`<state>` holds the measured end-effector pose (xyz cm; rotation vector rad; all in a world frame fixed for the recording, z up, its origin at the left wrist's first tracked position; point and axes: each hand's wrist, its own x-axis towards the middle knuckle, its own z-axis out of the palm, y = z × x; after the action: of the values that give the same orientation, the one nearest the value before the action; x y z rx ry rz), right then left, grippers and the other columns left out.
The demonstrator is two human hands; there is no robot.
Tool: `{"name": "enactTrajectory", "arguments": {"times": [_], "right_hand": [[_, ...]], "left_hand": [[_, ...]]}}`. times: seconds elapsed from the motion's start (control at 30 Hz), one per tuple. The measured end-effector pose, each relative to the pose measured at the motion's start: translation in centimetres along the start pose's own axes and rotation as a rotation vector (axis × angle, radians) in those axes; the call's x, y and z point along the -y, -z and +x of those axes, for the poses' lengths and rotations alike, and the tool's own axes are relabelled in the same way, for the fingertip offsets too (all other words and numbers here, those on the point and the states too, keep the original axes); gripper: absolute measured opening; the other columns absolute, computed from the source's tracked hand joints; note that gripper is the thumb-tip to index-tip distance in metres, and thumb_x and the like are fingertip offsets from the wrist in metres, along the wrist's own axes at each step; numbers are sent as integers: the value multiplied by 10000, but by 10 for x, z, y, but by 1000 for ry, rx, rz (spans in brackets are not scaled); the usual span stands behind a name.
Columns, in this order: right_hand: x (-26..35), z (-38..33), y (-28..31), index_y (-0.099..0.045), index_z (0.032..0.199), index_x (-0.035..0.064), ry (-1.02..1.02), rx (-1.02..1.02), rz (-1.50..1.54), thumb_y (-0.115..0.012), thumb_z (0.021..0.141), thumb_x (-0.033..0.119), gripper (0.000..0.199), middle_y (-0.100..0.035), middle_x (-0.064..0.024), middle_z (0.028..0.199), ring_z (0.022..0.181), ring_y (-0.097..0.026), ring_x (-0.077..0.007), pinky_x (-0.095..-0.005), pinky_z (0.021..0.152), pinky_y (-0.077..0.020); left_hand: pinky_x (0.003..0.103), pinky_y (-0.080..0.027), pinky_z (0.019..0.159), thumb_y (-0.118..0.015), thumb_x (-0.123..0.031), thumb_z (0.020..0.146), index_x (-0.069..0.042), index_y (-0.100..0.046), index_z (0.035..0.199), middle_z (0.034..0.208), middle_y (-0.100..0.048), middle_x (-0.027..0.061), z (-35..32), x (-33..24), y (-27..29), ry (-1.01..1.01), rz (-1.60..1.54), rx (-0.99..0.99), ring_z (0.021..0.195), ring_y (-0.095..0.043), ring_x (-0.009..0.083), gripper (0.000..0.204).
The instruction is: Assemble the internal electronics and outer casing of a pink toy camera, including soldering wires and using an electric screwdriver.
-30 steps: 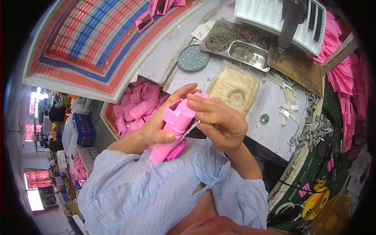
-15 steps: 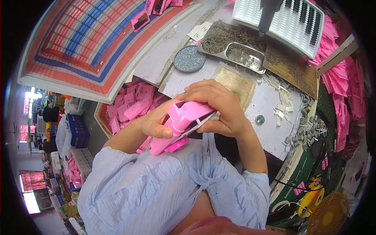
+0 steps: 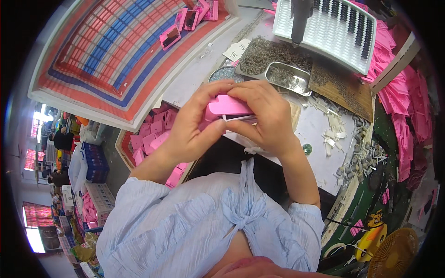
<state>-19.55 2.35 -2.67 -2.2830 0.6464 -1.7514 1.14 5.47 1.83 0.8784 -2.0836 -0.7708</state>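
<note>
A pink plastic casing point(image 3: 227, 108) is held up over the near edge of the worktable, between my two hands. A thin white edge shows along its near side. My left hand point(image 3: 191, 124) wraps its left end, thumb pressed near the white edge. From the right, my right hand point(image 3: 268, 113) closes over it with fingers on top and thumb below. The far side of the casing is hidden behind my fingers. Just beyond my hands lies a round dish of small metal pieces point(image 3: 222, 73), partly covered by them.
A metal tray of springs point(image 3: 289, 76) sits beyond my hands, under a dark upright tool point(image 3: 300, 23). A ridged white tray point(image 3: 331, 28) stands far right. Left are a striped crate point(image 3: 132, 109) and a bin of pink parts point(image 3: 153, 132). Small white pieces point(image 3: 331, 132) litter the right side.
The pink casing has moved away from my body and turned from steeply tilted to nearly level. Both hands have gone with it, and my left thumb has shifted to its near edge.
</note>
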Motion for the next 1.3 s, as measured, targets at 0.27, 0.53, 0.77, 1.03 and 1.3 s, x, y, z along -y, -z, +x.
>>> {"name": "enactTrajectory", "arguments": {"times": [0.27,0.53,0.77,1.03,1.3], "right_hand": [[3,-2,11,-660,1179,29,14,70,-81,-847,746,304,546,-723,-114,1084,976,-667,-335,-428,827,-565],[-6,-6,9,-665,1200,22,-147,29,-113,-879,738,299,580,-728,-162,1038,917,-704,-350,-428,815,-565],[-7,0,-6,-666,1182,7,-167,-109,-219,-867,767,378,592,-735,-173,1000,871,-714,-341,-420,781,-556],[-2,7,-1,-661,1174,-13,-88,6,-445,-850,768,416,620,-741,-150,918,835,-717,-293,-415,771,-534],[-15,-2,-16,-668,1183,-24,-81,-98,-393,-860,756,378,617,-735,-170,978,823,-718,-320,-399,707,-572]], "left_hand": [[428,-423,1076,-599,-181,892,34,-459,1403,1350,-517,221,3,8,-13,-80,98,-83,1227,-543,337,572],[457,-431,1040,-619,-243,865,29,-496,1354,1289,-516,245,21,-4,-9,-177,362,-180,1186,-542,378,573],[478,-415,1032,-602,-274,892,25,-515,1346,1267,-522,239,31,9,-20,-132,278,-364,1174,-531,385,551],[418,-403,1040,-503,-402,906,11,-551,1325,1253,-507,178,33,19,-24,-36,245,-407,1168,-519,292,590],[469,-420,984,-483,-224,811,79,-554,1210,1143,-501,248,44,27,-24,-186,215,-463,1073,-488,366,506]]}}
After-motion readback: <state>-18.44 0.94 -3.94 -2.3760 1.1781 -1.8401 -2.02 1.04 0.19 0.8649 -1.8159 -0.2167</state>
